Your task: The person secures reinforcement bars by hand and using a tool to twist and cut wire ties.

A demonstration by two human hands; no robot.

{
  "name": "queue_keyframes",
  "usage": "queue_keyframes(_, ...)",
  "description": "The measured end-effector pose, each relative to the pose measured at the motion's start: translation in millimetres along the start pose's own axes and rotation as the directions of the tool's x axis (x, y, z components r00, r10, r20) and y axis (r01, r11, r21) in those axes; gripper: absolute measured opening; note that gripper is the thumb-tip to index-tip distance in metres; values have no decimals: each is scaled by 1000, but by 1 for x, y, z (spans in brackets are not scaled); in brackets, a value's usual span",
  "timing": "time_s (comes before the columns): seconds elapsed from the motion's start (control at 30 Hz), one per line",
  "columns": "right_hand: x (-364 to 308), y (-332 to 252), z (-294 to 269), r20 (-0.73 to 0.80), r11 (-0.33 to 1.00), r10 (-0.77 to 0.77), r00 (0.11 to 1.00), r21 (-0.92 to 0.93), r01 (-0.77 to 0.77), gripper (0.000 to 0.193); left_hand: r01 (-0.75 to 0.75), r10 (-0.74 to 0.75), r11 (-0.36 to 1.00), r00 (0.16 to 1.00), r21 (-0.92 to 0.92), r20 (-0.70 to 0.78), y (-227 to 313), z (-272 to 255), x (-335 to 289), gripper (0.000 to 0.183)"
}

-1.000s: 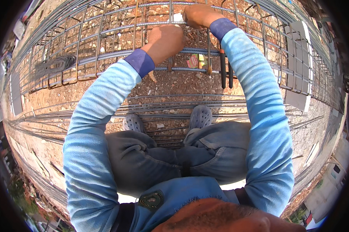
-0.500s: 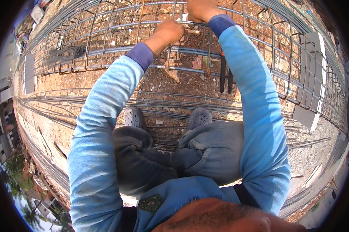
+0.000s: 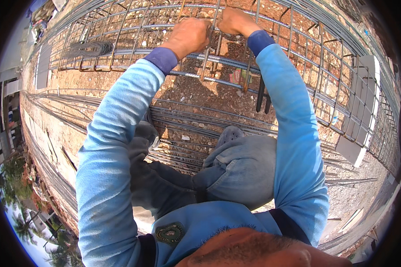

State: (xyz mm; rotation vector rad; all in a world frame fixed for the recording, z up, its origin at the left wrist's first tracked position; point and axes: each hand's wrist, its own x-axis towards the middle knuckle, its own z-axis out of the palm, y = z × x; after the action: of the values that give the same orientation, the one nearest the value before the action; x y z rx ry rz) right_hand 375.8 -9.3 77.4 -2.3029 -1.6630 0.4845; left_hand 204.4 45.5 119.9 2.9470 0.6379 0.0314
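Note:
Both hands are at a long rebar cage [image 3: 229,61] lying across in front of me. My left hand [image 3: 190,36] is closed in a fist just left of an upright stirrup [image 3: 208,54]. On the stirrup's other side my right hand [image 3: 234,21] is also closed, its fingers pinched toward the same bar. Whatever lies in either hand is hidden by the fingers. A hand tool with two black handles [image 3: 260,99] hangs at the cage's near side, below my right wrist; my sleeve hides its head.
A coil of thin wire [image 3: 91,49] rests on the cage at left. Loose steel rods [image 3: 187,118] cross the ground by my grey shoe [image 3: 230,133]. A pale board [image 3: 358,104] stands at right, a grey panel [image 3: 43,66] at left. A small packet [image 3: 236,75] lies on the soil.
My right hand has come down and left, close to the stirrup. My left hand has shifted slightly. My left foot has drawn back, and the view has turned a little.

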Motion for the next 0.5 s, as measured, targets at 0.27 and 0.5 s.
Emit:
queue_keyframes(0.27,0,23,-3,-9,999,27,1000,-33,-28,24,-158,156,986,987,44,49,0,-14,-3,24)
queue_keyframes(0.5,-15,2,-3,-54,942,-9,999,335,26,35,-142,129,983,984,-115,-119,-46,-5,28,18)
